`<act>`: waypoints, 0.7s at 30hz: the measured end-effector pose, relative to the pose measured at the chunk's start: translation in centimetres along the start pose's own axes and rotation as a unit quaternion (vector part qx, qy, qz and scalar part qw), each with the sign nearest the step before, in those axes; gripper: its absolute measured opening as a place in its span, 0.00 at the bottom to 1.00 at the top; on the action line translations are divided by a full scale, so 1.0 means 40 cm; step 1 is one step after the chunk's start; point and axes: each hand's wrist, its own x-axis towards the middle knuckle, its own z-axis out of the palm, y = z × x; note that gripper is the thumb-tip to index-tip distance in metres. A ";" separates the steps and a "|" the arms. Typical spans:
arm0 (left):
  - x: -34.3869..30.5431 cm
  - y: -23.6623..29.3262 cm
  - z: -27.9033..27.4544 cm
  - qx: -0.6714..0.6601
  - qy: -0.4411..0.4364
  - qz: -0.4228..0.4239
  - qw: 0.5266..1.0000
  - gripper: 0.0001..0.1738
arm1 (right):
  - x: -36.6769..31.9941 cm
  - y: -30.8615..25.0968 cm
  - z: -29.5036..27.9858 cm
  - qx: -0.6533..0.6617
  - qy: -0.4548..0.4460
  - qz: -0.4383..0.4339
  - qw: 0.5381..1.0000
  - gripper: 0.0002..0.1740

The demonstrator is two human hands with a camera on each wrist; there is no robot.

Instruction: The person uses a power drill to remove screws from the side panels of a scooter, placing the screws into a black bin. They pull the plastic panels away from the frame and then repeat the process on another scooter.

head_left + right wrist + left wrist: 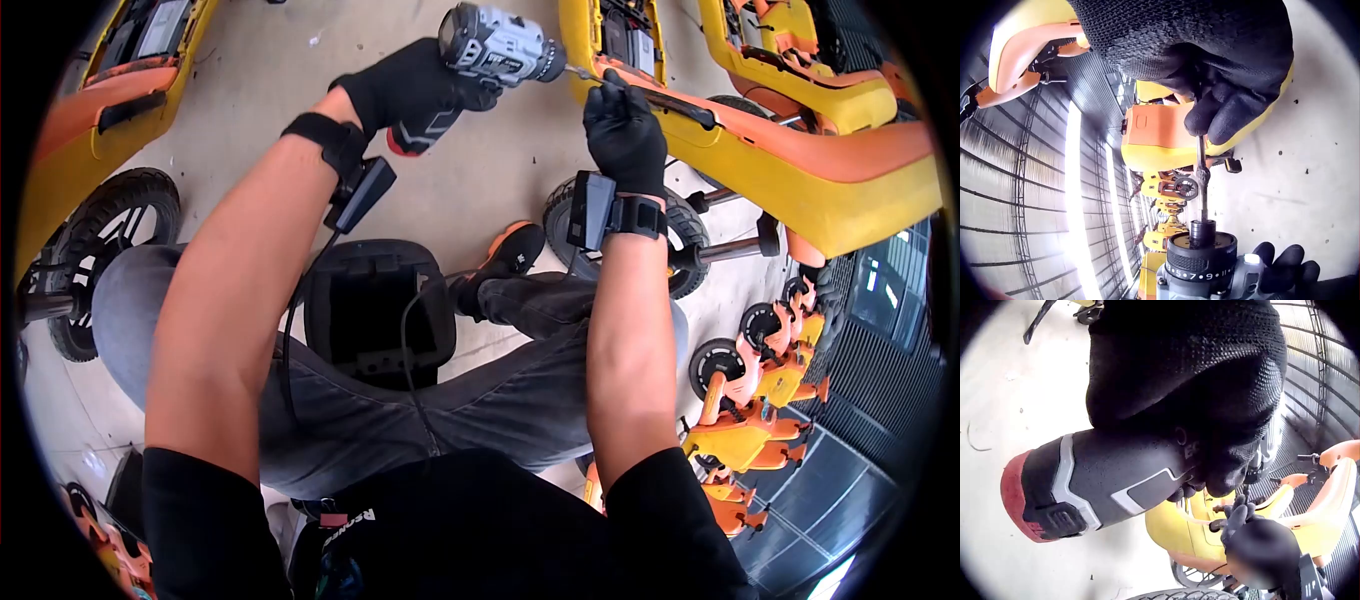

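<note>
My gloved left hand (410, 85) grips the handle of a grey and black cordless drill (505, 48), held out sideways with its nose toward the right hand. The drill's black base with a red end (1015, 497) sticks out below that hand in the left wrist view. A slim metal driver bit (1202, 203) runs straight out of the numbered collar (1202, 257). My gloved right hand (625, 135) pinches the far end of this bit between thumb and fingers, so its tip is hidden. That hand is close beside a yellow and orange scooter body (800, 165).
Another yellow and orange scooter (130, 95) stands on the left, its wheel (115, 260) near my knee. An open black case (375, 255) sits between my legs. More scooters (755, 400) line the right side. A cable (287, 350) runs from my left wrist.
</note>
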 end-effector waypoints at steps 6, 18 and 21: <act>0.019 -0.044 0.016 -0.039 0.020 0.054 0.998 0.17 | -0.010 0.008 -0.014 -0.160 0.058 -0.070 0.983 0.16; -0.012 -0.049 0.055 -0.004 0.038 0.023 0.999 0.17 | -0.018 0.034 -0.023 0.010 0.063 0.019 0.998 0.16; -0.006 -0.068 0.056 0.028 0.078 0.076 0.994 0.20 | -0.011 0.012 -0.037 -0.246 0.032 -0.061 0.967 0.16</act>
